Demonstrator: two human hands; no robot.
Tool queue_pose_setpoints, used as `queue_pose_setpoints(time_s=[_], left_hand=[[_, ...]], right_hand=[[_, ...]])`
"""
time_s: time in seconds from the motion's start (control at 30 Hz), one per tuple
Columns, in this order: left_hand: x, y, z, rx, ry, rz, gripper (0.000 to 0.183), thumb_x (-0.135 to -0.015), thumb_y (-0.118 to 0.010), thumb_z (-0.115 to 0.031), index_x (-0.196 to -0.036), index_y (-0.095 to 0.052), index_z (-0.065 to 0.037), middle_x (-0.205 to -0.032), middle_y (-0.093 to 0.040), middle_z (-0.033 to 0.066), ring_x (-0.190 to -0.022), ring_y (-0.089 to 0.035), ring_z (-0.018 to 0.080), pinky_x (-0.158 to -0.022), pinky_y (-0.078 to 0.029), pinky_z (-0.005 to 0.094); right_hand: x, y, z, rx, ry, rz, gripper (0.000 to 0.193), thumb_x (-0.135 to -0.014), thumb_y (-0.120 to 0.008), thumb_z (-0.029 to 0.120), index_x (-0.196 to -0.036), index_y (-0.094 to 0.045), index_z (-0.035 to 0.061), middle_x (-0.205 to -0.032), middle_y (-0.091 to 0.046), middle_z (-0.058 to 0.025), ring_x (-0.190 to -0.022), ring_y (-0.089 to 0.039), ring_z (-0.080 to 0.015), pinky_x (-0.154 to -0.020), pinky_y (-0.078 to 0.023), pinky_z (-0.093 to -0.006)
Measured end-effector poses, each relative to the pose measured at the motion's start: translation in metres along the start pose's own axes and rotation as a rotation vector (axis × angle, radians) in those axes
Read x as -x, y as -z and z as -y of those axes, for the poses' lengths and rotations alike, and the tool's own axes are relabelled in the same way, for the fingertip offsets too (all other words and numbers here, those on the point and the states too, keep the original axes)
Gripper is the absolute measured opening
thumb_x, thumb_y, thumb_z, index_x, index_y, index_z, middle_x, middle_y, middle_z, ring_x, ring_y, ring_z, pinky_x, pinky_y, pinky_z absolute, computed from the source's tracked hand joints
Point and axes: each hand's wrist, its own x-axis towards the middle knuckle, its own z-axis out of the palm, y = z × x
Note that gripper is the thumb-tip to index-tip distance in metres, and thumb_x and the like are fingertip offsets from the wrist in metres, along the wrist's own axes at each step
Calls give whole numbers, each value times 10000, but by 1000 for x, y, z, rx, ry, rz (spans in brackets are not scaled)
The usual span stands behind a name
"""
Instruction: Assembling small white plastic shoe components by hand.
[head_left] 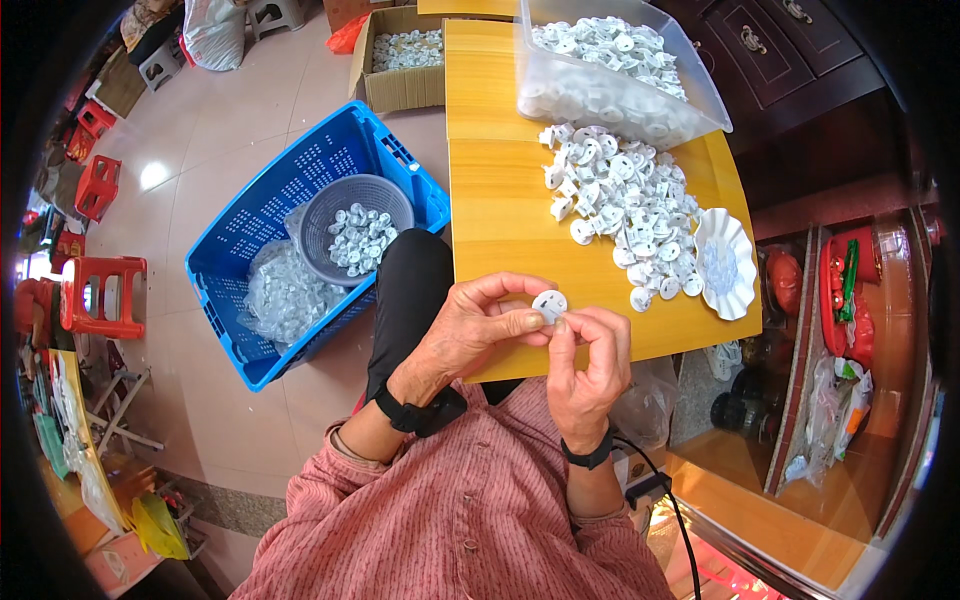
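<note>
Above the near edge of the yellow table, a small round white plastic piece (549,302) with dark slots in its face is pinched between the thumb and fingers of my left hand (475,325). My right hand (590,365) is closed, thumb and fingertips pressed at the piece's lower right edge; whether they hold something small behind it is hidden. Ahead and to the right lies a heap of similar white pieces (625,195). Beside the heap is a white fluted dish (724,262) with small clear bits in it.
A clear plastic bin (625,105) of white pieces stands at the table's far end. On my left, a blue crate (225,235) holds a grey basket (312,235) of pieces and filled clear bags (285,295). Farther back sits a cardboard box (405,90). Dark drawers (765,50) border the right.
</note>
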Motion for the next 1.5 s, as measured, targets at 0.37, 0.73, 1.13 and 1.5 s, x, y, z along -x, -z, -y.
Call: queue_pose_setpoints(time_s=[0.37,0.73,1.13,1.5], left_hand=[[0,5,2,69,2,57,310,-889,-684,-24,-1185,-618,42,-1228,-624,175,-958,-689,202,-868,-592,314],[0,6,2,-70,-67,64,290,-850,-722,2,-1123,-632,38,-1169,-615,104,-1054,-627,179,-940,-534,328],[0,11,6,-95,-69,71,287,-856,-711,19,-1129,-624,32,-1118,-631,105,-977,-648,168,-856,-563,305],[1,7,2,-118,-43,35,277,-872,-712,-20,-1129,-620,32,-989,-679,104,-839,-666,141,-748,-565,271]], right_hand=[[-1,2,3,102,99,6,187,-809,-687,-46,-960,-595,16,-933,-593,-129,-812,-637,-299,-658,-532,-386],[-2,2,1,174,132,54,202,-804,-681,-58,-962,-576,11,-914,-585,-138,-792,-633,-312,-633,-525,-392],[-2,2,2,83,62,98,184,-826,-667,-58,-970,-573,4,-944,-576,-145,-785,-616,-299,-637,-522,-366],[-1,4,2,-1,-2,96,162,-847,-650,-67,-975,-578,1,-957,-579,-137,-782,-619,-253,-623,-542,-314]])
